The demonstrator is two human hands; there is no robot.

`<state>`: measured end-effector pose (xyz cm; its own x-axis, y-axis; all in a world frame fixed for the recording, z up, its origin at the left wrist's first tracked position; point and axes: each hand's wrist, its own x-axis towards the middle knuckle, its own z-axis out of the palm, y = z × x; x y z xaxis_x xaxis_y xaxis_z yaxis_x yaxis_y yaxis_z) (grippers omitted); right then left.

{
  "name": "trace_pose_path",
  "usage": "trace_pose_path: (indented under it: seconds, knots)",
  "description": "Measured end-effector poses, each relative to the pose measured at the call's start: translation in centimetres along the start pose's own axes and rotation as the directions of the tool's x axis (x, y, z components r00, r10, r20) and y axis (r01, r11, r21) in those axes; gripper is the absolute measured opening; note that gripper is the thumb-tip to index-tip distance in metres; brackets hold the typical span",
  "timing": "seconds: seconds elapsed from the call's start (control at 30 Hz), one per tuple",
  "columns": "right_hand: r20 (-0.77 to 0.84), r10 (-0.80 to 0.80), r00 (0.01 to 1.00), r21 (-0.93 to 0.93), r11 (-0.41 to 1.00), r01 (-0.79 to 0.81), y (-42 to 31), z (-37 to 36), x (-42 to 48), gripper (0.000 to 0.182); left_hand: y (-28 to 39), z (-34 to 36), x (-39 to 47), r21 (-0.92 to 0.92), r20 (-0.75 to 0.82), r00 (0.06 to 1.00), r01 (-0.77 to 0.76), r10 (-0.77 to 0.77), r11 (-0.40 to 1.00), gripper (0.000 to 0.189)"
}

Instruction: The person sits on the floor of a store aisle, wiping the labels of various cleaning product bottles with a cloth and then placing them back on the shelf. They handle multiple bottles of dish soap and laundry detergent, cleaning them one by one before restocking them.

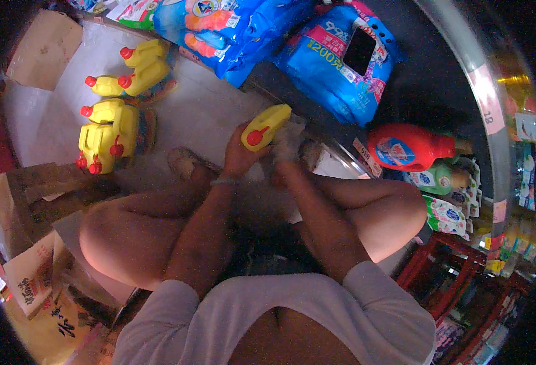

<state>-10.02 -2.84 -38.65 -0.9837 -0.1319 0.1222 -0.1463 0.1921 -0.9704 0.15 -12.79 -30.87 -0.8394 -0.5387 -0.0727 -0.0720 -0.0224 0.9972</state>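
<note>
A yellow plastic jug (272, 119) with a red cap is gripped in my left hand (239, 157), its cap turned towards me. Against the jug's right side, my right hand (286, 166) holds a pale greyish cloth-like thing (289, 139). Motion blurs that hand and the cloth, so its fingers do not show clearly. Several more yellow jugs with red caps (124, 119) are grouped on the floor at the left, out of reach of both hands as they are now.
Blue laundry detergent bags (231, 36) line the shelf ahead; a black phone (359, 51) lies on another blue bag (327, 68). To the right are a red detergent bottle (405, 147) and a red stool (437, 264). Cardboard (44, 54) lies far left, opened cartons (35, 273) nearer.
</note>
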Motion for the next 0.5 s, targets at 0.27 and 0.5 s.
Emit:
trace_pose_path:
  seconds: [0.27,0.5]
  knots:
    - [-0.03,-0.094,0.995,0.217,0.971,0.098,-12.9,0.7,-0.9,0.044,8.1,-1.4,-0.2,-0.037,-0.232,0.965,0.119,-0.124,0.992,0.063]
    - [0.368,0.598,0.712,0.018,0.761,-0.648,-25.5,-7.4,4.6,0.053,20.6,-2.1,-0.8,-0.498,-0.224,0.974,-0.132,0.02,0.857,0.049]
